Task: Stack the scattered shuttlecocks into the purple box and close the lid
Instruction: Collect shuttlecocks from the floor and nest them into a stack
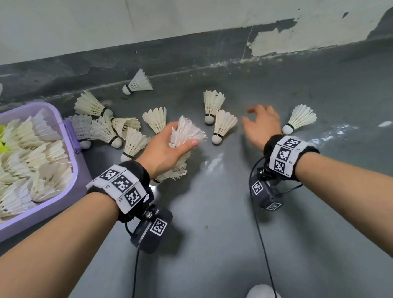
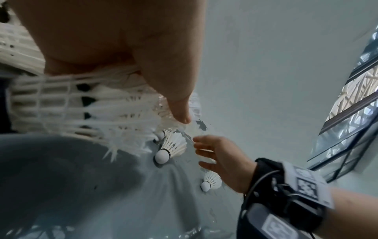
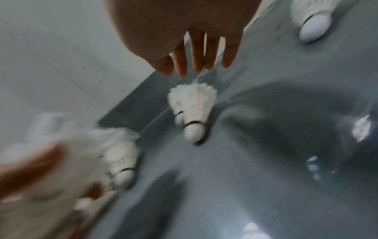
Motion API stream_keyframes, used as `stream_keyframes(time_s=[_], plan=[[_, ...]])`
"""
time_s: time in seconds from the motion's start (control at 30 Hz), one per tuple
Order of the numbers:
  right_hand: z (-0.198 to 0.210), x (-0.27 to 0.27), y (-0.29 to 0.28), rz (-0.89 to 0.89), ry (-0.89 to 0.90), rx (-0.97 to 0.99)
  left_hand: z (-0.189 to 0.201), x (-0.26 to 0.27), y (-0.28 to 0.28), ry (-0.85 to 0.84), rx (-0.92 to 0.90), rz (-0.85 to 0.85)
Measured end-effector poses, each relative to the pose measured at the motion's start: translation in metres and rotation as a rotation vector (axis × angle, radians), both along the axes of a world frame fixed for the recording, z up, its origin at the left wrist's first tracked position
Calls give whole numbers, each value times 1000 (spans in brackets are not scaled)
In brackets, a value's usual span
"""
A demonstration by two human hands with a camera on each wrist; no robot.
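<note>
The purple box [image 1: 68, 145] at the left edge of the head view is already nearly full of white shuttlecocks, with a few yellow ones at its upper left, so I judge the task well advanced but not finished. About ten loose shuttlecocks [image 1: 108, 130] lie on the grey floor [image 1: 220, 218] in the middle of the frame, one apart near the wall [image 1: 178, 10] at the top, one at the far right [image 1: 299, 118]. No lid is visible in these pictures, so closing remains to be done. The left hand [image 1: 167, 149], at the centre, grips a nested stack of shuttlecocks [image 1: 186, 130]; thumb and fingers curl around the feathers, and the stack continues under the palm. The right hand [image 1: 261, 125], right of centre, holds nothing; its fingers [image 3: 196, 53] are straight and slightly spread, hovering just beside a pair of shuttlecocks [image 1: 222, 125] on the floor, not touching them as far as I can see
</note>
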State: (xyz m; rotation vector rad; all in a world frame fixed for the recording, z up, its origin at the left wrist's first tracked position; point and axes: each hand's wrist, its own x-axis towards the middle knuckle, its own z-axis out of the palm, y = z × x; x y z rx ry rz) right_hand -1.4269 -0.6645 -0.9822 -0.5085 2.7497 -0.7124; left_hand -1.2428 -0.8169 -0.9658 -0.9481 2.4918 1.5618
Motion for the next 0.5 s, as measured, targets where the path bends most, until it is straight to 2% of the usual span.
stream_keyframes(time_s=[0.07, 0.17, 0.33, 0.4, 0.5], plan=[[-7, -16, 12, -16, 30, 95, 6, -18, 11, 45, 27, 24], [-15, -28, 21, -71, 110, 106, 6, -50, 37, 95, 71, -12], [-20, -48, 43, -120, 246, 235, -21, -73, 71, 17, 116, -55], [-24, -62, 55, -144, 224, 288, -24, -79, 76, 3, 102, -40], [-32, -74, 69, -231, 37, 278, -26, -85, 73, 4, 104, -21]])
